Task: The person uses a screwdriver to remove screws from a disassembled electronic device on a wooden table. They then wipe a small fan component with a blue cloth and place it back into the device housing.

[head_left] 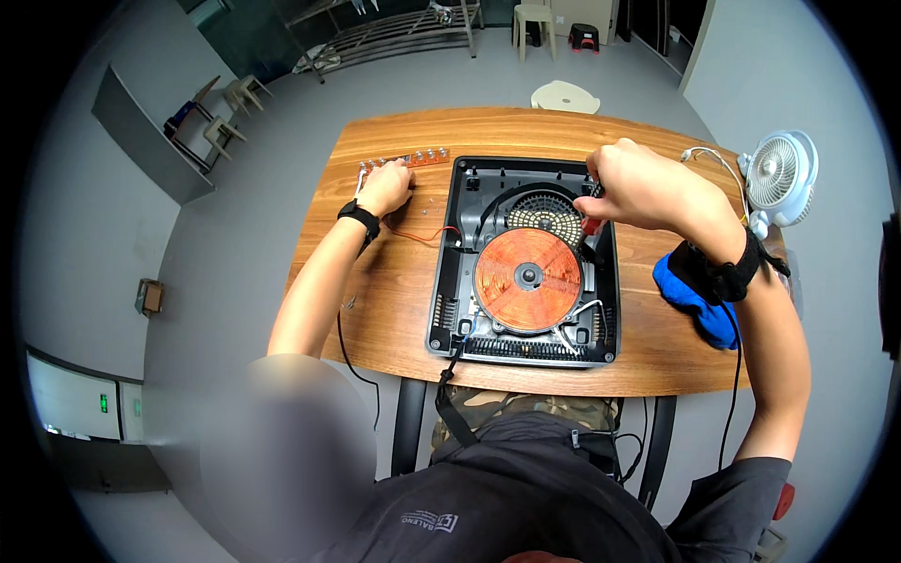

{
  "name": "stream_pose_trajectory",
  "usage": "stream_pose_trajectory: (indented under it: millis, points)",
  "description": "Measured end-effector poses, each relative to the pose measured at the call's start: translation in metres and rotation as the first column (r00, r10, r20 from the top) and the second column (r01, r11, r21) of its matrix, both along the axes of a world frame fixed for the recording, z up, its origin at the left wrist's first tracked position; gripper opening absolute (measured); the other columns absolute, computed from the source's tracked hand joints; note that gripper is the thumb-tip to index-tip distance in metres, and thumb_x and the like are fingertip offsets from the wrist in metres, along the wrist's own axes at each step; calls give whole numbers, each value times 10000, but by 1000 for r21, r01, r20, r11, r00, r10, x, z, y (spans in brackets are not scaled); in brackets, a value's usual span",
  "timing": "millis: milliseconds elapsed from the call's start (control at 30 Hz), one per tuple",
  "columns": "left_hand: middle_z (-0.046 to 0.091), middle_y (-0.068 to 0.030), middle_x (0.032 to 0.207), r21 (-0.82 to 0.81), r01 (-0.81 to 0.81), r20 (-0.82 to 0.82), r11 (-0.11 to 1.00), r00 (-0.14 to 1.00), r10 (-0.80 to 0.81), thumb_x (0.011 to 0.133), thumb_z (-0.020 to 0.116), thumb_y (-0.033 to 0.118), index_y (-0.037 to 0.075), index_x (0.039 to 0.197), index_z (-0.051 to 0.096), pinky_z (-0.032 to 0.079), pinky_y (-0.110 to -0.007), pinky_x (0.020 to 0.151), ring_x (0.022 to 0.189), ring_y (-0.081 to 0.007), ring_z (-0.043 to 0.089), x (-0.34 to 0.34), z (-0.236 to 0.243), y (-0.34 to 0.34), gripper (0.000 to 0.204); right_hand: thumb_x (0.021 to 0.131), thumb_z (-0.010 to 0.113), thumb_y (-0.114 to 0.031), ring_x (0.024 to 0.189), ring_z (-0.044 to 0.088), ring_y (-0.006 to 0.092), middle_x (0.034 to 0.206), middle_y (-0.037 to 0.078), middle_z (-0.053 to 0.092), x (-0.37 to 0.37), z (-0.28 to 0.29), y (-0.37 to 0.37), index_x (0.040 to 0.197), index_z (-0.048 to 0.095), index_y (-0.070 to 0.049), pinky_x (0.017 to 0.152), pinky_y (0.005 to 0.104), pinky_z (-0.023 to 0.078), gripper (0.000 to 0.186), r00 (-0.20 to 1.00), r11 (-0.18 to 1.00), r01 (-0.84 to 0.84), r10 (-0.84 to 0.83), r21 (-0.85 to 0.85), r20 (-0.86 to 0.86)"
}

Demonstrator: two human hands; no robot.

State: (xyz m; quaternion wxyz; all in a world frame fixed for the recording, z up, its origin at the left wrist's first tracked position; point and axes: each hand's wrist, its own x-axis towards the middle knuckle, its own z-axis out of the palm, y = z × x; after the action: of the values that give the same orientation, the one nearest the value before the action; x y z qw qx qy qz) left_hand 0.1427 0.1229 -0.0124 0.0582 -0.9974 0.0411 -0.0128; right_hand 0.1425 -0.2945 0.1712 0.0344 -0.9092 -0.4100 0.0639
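An open black appliance housing (601, 338) lies on the wooden table (366, 310), holding a round copper coil (507, 267) with a perforated disc (544, 211) behind it. My right hand (643, 188) is closed on a red-and-black tool (591, 225) at the housing's upper right. My left hand (385, 188) has curled fingers at a narrow brown strip board (432, 161) with several silvery knobs, left of the housing; what they grip is unclear. Red wires (418, 236) run from near that hand to the housing.
A white fan (779, 174) stands at the table's right, near a blue cloth (694, 305) and cables. Small loose parts lie near my left arm. A white stool (563, 97) is behind the table; a metal rack (394, 52) and more stools stand along the back.
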Motion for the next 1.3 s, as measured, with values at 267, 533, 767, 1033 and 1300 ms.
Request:
stream_pose_trajectory:
  millis: [267,533,767,1033,1300]
  points:
    - [671,-233,1198,60,-14,53,998,999,11,844,641,26,-38,996,728,571,-460,931,1078,-379,694,5,-5,-13,187,874,765,-332,825,693,446,805,281,690,2,-1,-3,824,693,71,743,490,575,412,1000,1000,-3,3,28,-4]
    - [688,-233,1172,124,40,125,992,991,-55,861,600,13,-41,970,720,593,-448,876,1020,-369,716,9,-24,-3,171,890,751,-308,824,710,423,795,259,702,-2,5,-2,810,724,47,739,480,586,365,999,1000,-5,5,12,-35]
    - [696,-255,1145,23,24,140,999,990,-26,821,622,67,-60,963,706,579,-465,910,1042,-414,690,3,-9,-8,208,877,760,-334,802,682,442,769,274,669,1,1,-2,801,654,81,701,493,555,435,999,999,-6,7,38,-40]
    - [688,-263,799,-246,-58,159,967,982,99,838,635,140,-65,874,663,563,-467,795,830,-428,696,-32,44,-38,209,896,752,-336,735,692,427,737,268,677,2,-4,-2,807,678,80,676,473,562,431,999,998,-43,42,53,16]
    - [720,-214,787,-488,99,14,867,994,-106,859,650,105,-59,919,690,577,-410,753,750,-345,727,-90,70,-71,179,890,778,-387,671,696,362,704,204,696,-5,10,2,875,720,50,643,433,556,441,985,986,-161,163,-50,59]
